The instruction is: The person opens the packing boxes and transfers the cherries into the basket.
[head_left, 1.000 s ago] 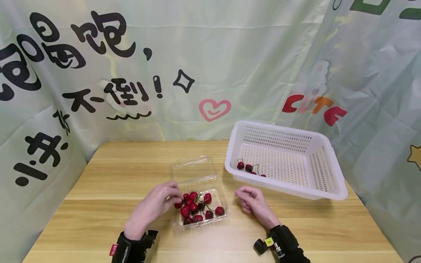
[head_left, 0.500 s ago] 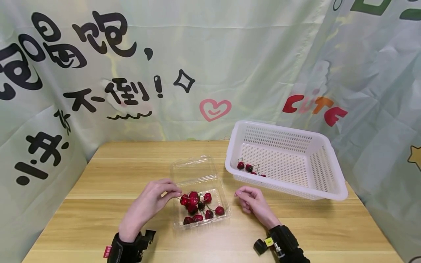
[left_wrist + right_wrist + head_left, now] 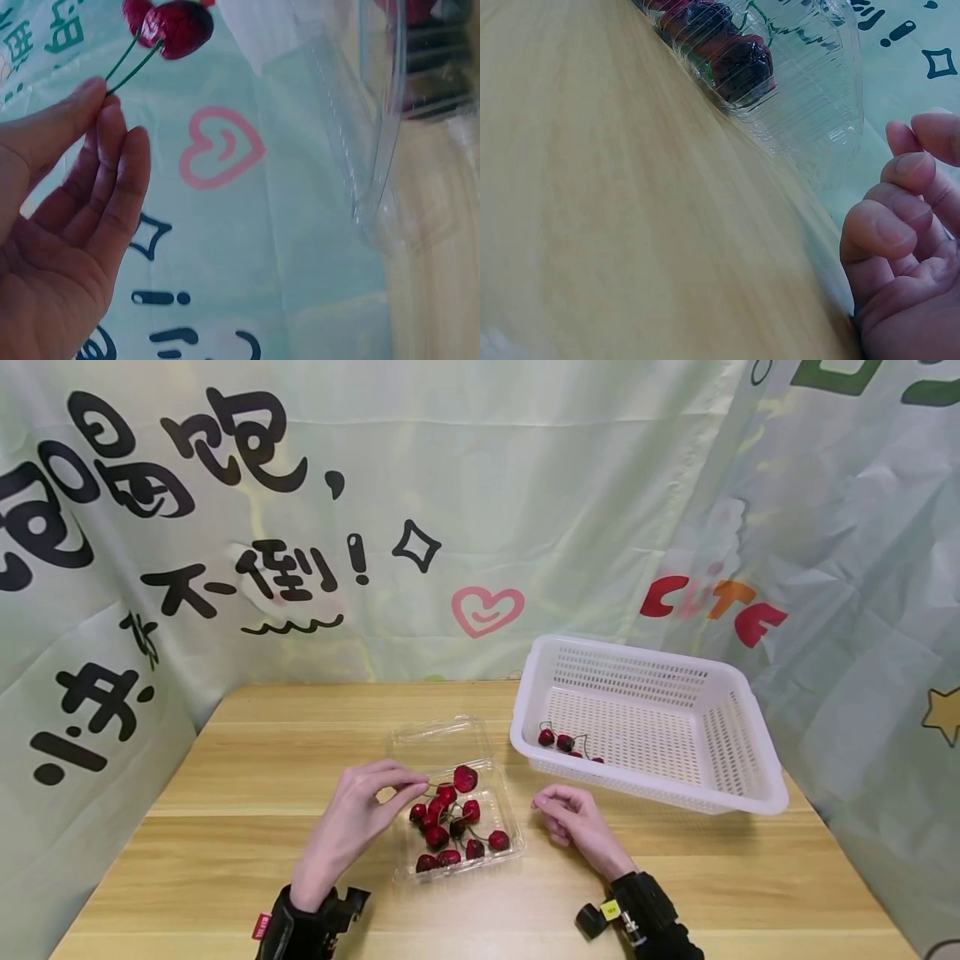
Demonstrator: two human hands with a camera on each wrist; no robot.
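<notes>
By their green stems, my left hand (image 3: 360,814) pinches a pair of dark red cherries (image 3: 178,30) between thumb and index finger. In the head view this pair hangs over the back part of a clear plastic clamshell box (image 3: 510,853), whose lid lies folded back. Several more cherries (image 3: 437,837) with stems lie in the box. To the right of it, my right hand (image 3: 579,828) rests on the table with its fingers loosely curled and nothing in them. The right wrist view shows those fingers (image 3: 885,229) apart from the box.
A white perforated plastic basket (image 3: 652,657) stands at the back right, with several cherries (image 3: 565,742) in its front left corner. Beneath everything is a wooden table (image 3: 225,827). A printed cloth (image 3: 585,510) hangs behind its far edge.
My left hand has gone from reaching among the cherries to holding a pair by the stems, lifting it up and slightly rightward. My right hand stays where it was.
</notes>
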